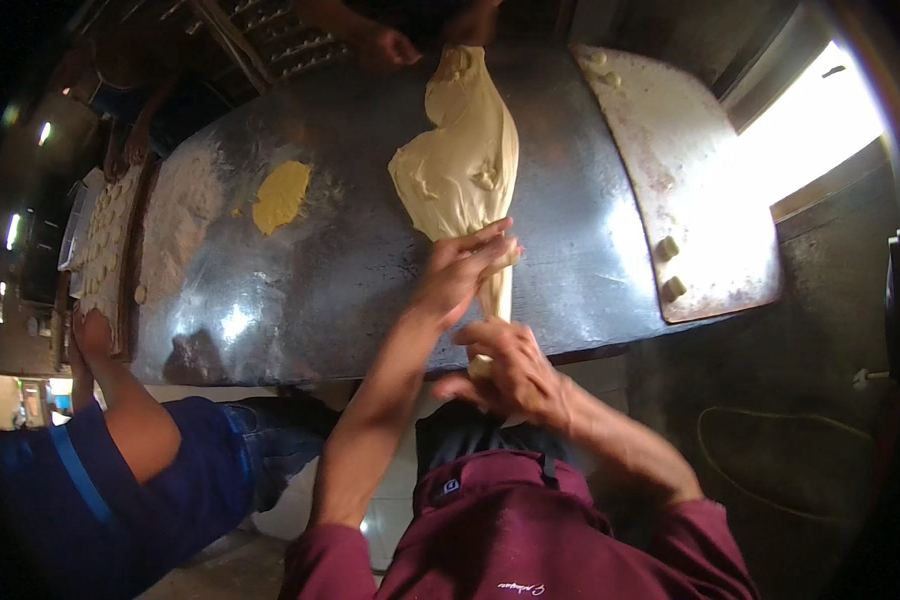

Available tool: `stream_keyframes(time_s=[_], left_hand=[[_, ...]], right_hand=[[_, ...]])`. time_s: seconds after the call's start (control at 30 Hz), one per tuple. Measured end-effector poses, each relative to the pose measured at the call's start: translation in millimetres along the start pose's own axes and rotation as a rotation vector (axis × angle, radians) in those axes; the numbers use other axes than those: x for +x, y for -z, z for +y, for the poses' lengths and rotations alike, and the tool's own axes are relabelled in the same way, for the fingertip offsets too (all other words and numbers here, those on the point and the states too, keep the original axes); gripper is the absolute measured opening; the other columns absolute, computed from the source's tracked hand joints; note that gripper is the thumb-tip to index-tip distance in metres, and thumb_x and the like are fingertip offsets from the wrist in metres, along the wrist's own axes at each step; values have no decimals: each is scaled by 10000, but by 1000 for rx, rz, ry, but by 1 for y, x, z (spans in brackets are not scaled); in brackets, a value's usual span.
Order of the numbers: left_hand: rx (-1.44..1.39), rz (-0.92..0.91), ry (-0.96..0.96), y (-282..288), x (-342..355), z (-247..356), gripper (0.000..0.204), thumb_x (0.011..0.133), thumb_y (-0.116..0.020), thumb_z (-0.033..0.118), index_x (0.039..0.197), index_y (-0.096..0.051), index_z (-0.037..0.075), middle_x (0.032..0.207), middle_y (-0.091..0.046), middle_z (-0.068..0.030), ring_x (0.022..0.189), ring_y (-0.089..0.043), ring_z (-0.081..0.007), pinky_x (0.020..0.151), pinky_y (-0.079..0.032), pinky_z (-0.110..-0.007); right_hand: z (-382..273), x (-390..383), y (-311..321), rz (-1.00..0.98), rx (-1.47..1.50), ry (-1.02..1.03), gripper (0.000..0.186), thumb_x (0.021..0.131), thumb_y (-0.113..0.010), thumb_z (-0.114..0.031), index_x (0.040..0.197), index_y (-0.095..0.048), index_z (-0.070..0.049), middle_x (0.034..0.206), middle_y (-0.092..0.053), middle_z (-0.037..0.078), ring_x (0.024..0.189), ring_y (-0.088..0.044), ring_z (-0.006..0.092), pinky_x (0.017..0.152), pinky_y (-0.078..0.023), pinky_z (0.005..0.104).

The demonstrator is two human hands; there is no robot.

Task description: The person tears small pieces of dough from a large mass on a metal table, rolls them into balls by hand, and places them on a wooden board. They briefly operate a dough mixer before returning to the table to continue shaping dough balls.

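Observation:
A long mass of pale, smooth dough point(465, 165) stretches across the dark metal table toward me, wide at the far part and drawn into a narrow rope at the near edge. My left hand point(462, 275) lies across the point where it narrows, its fingers closed over the dough. Nearer to me, my right hand point(515, 372) curls around the rope's end at the table edge. A small lump of dough shows beside its fingers; the palm side is hidden.
Left on the table point(350, 290) lie a yellow fat-like patch point(282, 197) and scattered flour point(182, 205). A tray of small dough pieces point(108, 235) stands far left, by a co-worker in blue point(150, 480). At right, a metal sheet point(710, 220) bears several dough balls. Another person's hand point(395, 47) is beyond the dough.

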State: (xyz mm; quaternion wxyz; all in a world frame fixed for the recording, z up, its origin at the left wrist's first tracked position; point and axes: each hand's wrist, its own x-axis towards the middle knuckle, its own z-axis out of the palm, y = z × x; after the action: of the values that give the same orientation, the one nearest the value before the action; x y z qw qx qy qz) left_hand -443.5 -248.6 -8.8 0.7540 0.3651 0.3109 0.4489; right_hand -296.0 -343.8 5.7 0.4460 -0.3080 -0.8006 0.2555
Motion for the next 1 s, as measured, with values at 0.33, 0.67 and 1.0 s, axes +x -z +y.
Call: stream_keyframes(time_s=[0.33,0.67,1.0], left_hand=[[879,174,-217,5,-31,-36,335,921,-695,166,1194,-669,-26,1125,-720,-95,1013,-634,-200,931,-484,-333],[1787,466,-262,19,-42,-46,103,855,-700,186,927,-628,177,1003,-499,-62,991,-483,-269,884,-327,-463],[1800,364,-179,29,-42,-37,83,844,-663,200,900,-601,197,985,-510,-21,953,-488,-263,870,-323,-474]], right_hand=[[20,-73,58,77,-268,-565,698,879,-684,-510,1324,-465,-19,1186,-530,215,1014,-527,337,929,-440,490],[94,8,35,-117,-574,-434,379,887,-614,-137,1227,-555,20,1419,-503,200,1409,-352,437,1191,-196,581],[113,14,35,-103,-492,-353,565,861,-605,-113,1405,-464,-55,1431,-510,163,1391,-427,339,1194,-217,584]])
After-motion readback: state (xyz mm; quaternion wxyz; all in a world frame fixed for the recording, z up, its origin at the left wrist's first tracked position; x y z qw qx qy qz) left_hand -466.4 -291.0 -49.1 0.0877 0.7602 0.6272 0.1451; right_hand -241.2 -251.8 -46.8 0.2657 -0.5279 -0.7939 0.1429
